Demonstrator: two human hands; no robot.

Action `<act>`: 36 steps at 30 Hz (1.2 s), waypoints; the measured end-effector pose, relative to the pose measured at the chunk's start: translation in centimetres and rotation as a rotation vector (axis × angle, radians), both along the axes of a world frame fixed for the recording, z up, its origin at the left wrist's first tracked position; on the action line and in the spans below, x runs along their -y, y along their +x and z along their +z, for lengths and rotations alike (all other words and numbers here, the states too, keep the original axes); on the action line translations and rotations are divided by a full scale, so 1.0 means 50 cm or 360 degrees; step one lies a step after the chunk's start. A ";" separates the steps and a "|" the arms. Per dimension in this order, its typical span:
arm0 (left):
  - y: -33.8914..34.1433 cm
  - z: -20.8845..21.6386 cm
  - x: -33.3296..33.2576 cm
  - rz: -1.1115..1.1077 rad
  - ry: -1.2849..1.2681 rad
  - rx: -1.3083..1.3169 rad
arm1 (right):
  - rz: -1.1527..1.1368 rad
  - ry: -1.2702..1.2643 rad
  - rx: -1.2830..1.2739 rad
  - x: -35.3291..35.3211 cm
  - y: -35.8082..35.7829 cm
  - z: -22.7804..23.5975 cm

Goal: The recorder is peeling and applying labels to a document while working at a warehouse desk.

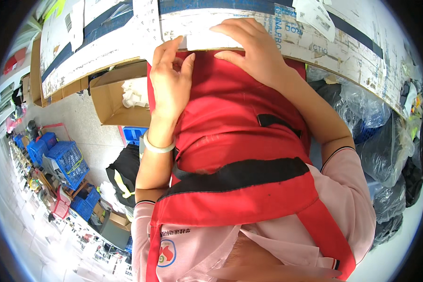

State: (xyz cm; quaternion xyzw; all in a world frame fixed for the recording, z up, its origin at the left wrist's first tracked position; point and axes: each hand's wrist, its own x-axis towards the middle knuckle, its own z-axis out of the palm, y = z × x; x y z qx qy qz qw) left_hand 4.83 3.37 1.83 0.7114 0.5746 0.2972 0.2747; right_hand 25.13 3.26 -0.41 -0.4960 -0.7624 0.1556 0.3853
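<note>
My left hand (169, 82) is raised at the near edge of a worktable covered in worn white cardboard (338, 58). Its fingers are half curled, with a gap between thumb and forefinger and nothing visible between them. A small bright white patch (183, 43) shows beside the forefinger tip; I cannot make out what it is. To the right, my right hand (258, 51) hovers over or rests on the same edge, fingers stretched and spread, holding nothing. A pale bangle (158, 145) circles my left wrist. My red apron (239, 108) fills the middle below the hands.
Dark tape strips and loose paper sheets (317, 19) lie on the table. An open cardboard box (122, 96) with white pieces inside stands below its left side. Clear plastic bags (380, 145) crowd the right. Blue crates (68, 162) stand on the floor at left.
</note>
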 end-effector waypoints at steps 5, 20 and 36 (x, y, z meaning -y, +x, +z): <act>-0.015 -0.018 -0.009 -0.0009 -0.0055 0.0141 | 0.0060 0.0058 0.0084 -0.018 -0.018 -0.007; -0.001 -0.026 0.008 0.0020 -0.0418 0.0568 | 0.0167 0.0043 0.0015 -0.041 -0.037 -0.040; 0.001 -0.022 0.009 0.0108 -0.0723 0.1176 | 0.0127 -0.0046 0.0005 -0.031 -0.024 -0.013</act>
